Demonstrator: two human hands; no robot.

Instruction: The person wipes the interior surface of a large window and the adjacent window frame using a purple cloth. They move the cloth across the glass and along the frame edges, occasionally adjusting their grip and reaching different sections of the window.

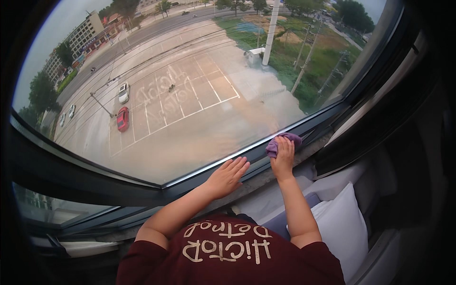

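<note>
My right hand (284,158) presses a bunched purple cloth (272,148) against the dark window frame (258,155), at the lower edge of the glass. To its left, my left hand (229,176) lies palm down along the same frame, fingers stretched out and holding nothing. Above both hands rises a large window pane (199,131) with faint reflections of my arms and shirt on it. Part of the cloth is covered by my right fingers.
A stone sill (245,195) runs below the frame. At the lower right, a white pillow (340,217) rests on grey upholstered seating (342,174). A dark curtain (377,131) hangs at the right. Outside, far below, lies a parking lot with a red car (123,119).
</note>
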